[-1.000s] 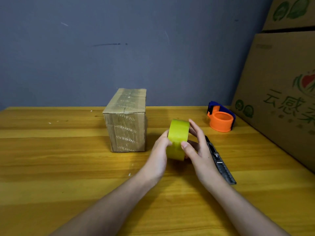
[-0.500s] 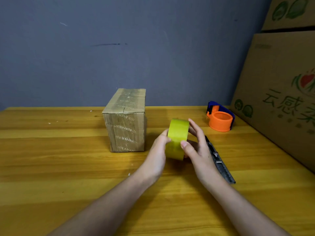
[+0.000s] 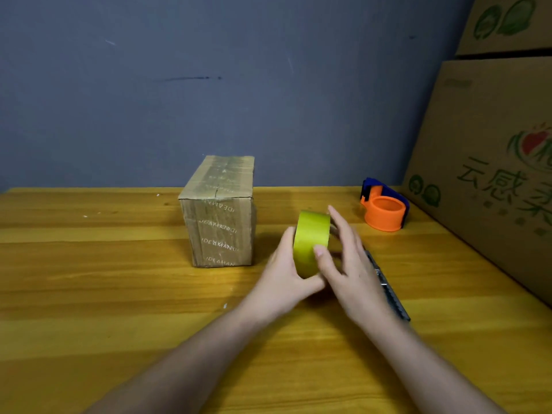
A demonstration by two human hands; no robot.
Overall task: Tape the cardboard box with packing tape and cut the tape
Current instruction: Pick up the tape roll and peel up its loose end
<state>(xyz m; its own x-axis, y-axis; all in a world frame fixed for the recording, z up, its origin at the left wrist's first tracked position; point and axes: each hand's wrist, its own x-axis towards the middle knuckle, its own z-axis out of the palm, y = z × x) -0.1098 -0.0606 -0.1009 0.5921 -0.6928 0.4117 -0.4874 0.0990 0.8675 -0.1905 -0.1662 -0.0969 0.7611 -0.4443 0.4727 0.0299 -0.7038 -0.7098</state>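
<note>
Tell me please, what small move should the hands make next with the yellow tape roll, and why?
Probably pick at the roll to find and lift the free tape end. Both the left hand and the right hand hold the yellow tape roll off the table, no strip is pulled out, and the cardboard box stands apart.

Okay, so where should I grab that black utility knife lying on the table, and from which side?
Take the black utility knife by its long handle, pinching across its narrow sides from above. It lies flat on the wooden table, pointing away from you, just beyond the right hand, which hides its far end. That hand is closest, though it's now on the yellow-green tape roll.
</note>
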